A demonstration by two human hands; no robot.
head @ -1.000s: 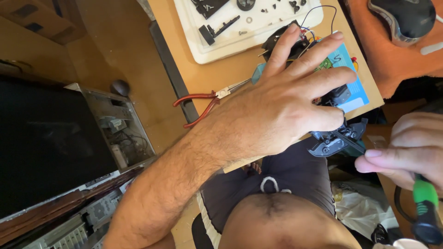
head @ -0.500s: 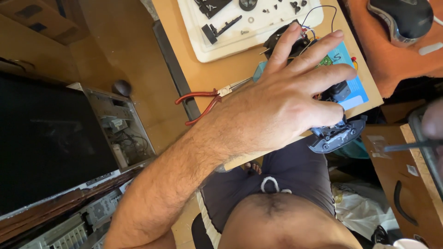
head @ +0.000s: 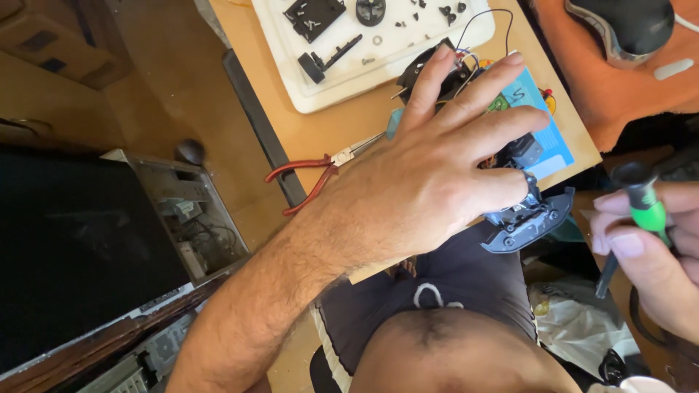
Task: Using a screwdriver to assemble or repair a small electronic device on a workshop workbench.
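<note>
My left hand (head: 429, 171) lies flat with fingers spread over a dark, opened electronic device (head: 524, 215) at the wooden board's near edge, pressing it down; thin wires run from its far end. Only the device's grey-blue curved shell and black upper part show past my fingers. My right hand (head: 648, 251) is at the right edge, closed around a screwdriver (head: 637, 211) with a green and black handle, its shaft pointing down and left, apart from the device.
Red-handled pliers (head: 313, 178) lie left of my hand. A white tray (head: 291, 73) with black parts and several screws sits at the back. A blue card (head: 542, 131) lies under the device. An open computer case (head: 182, 211) stands on the left. A dark mouse (head: 626, 25) rests on orange cloth.
My right hand left the frame half a second ago with only the screwdriver blurred at the edge, and is back in view now holding it higher. My left hand has stayed on the device.
</note>
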